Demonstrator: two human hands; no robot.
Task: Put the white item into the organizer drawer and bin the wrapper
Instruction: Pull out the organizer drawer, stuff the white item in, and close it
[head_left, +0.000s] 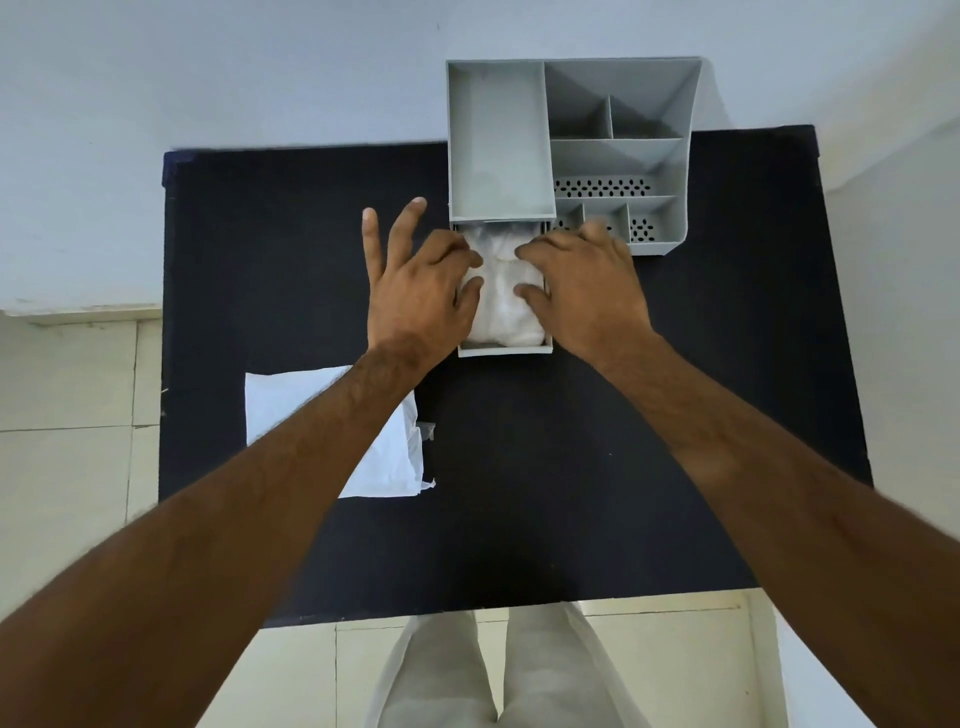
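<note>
A grey desk organizer (618, 130) stands at the back of the black table (519, 493). Its drawer (506, 351) is pulled out toward me. A soft white item (506, 301) lies inside the drawer. My left hand (415, 280) presses on the item's left side, thumb and some fingers on it, two fingers spread upward. My right hand (582, 283) presses on its right side with fingertips on the white fabric. A white wrapper (384, 441) lies flat on the table to the left, partly hidden under my left forearm.
The organizer has a deep left compartment and several smaller ones on the right, some perforated. A pale wall rises behind the table. Tiled floor surrounds it, and my light trousers show below the front edge. No bin is in view.
</note>
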